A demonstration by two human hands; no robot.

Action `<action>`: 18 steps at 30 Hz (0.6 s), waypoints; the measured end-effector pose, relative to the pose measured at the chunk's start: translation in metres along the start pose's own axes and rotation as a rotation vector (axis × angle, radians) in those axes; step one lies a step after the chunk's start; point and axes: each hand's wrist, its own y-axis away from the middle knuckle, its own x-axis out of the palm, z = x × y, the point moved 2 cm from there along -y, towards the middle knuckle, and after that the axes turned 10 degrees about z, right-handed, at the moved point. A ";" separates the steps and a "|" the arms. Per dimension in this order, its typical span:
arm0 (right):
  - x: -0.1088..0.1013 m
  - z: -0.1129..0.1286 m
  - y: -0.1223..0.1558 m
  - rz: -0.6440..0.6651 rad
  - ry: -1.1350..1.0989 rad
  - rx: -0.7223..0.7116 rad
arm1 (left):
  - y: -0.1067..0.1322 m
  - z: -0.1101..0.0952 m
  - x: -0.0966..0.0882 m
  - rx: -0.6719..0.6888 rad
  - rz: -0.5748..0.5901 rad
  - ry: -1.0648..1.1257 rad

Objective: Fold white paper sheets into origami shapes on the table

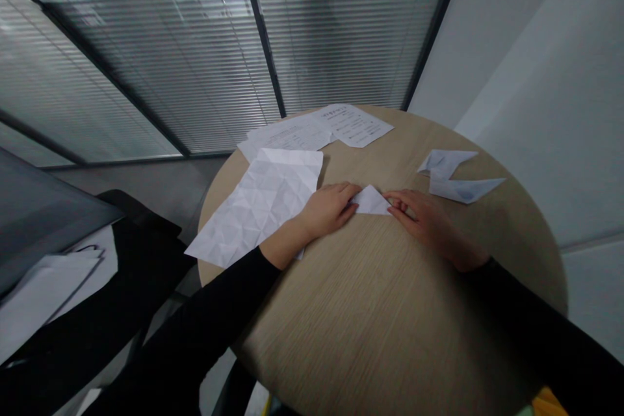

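A small piece of folded white paper (372, 200), shaped like a low triangle, lies on the round wooden table between my hands. My left hand (330, 209) grips its left corner, thumb toward me and fingers on the far side. At the right corner, my right hand (418, 216) pinches the paper between thumb and fingertips. Both hands rest low at the tabletop, and my fingers cover the paper's two ends. Beside my left forearm lies a large creased sheet of paper (273, 192), opened out flat and partly under my arm.
Printed sheets (351, 123) lie at the table's (370, 312) far edge. On the right sits a folded paper shape with pointed ends (463, 188). More papers (53, 279) rest on a dark surface at the lower left. Glass panels with blinds (341, 45) stand behind the table.
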 end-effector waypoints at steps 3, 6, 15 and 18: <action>0.002 0.000 0.000 -0.007 0.018 -0.005 | 0.000 -0.001 -0.001 0.027 -0.036 0.030; 0.003 0.001 -0.001 0.000 0.045 -0.021 | 0.001 -0.001 -0.003 0.066 -0.082 0.060; 0.000 0.003 0.002 0.029 0.155 -0.035 | -0.001 -0.001 -0.003 0.131 0.002 -0.008; 0.001 0.002 0.002 0.045 0.155 -0.073 | -0.001 0.000 -0.001 0.122 0.019 0.017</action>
